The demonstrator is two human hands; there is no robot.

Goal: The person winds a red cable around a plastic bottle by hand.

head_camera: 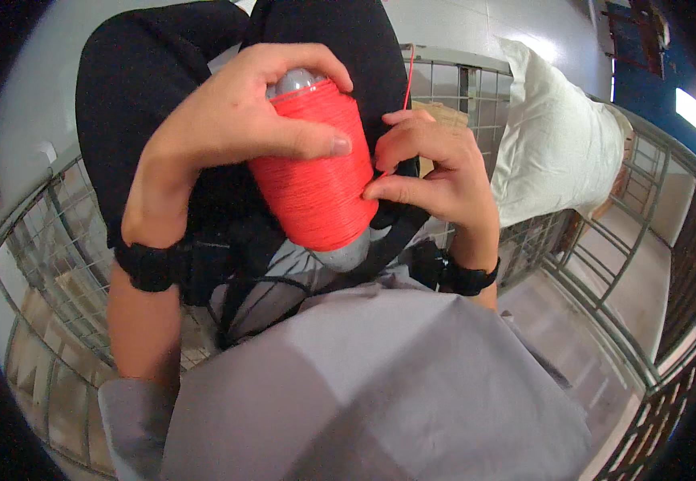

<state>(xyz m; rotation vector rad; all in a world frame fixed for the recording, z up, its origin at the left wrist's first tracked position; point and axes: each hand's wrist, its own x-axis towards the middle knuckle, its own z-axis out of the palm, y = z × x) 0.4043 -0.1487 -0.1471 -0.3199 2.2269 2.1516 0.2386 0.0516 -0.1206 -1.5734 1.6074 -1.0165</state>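
A plastic bottle (346,255) wound thickly with red cord (324,192) lies tilted above my lap, its two rounded greyish ends showing. My left hand (264,114) grips it from the upper left, thumb across the windings and fingers over the far end. Just right of the windings, my right hand (438,162) pinches a thin red strand (409,78) between thumb and fingers. The strand runs from the windings through this hand and up past the edge of my knee. Its far end is hidden.
Beyond my black-trousered legs (143,78) stands a metal-framed wire mesh rail (480,90). A stuffed white sack (555,138) rests against it on the right. More barred metal framing (630,240) curves down the right side, and mesh (59,222) lies to the left. Black straps circle both wrists.
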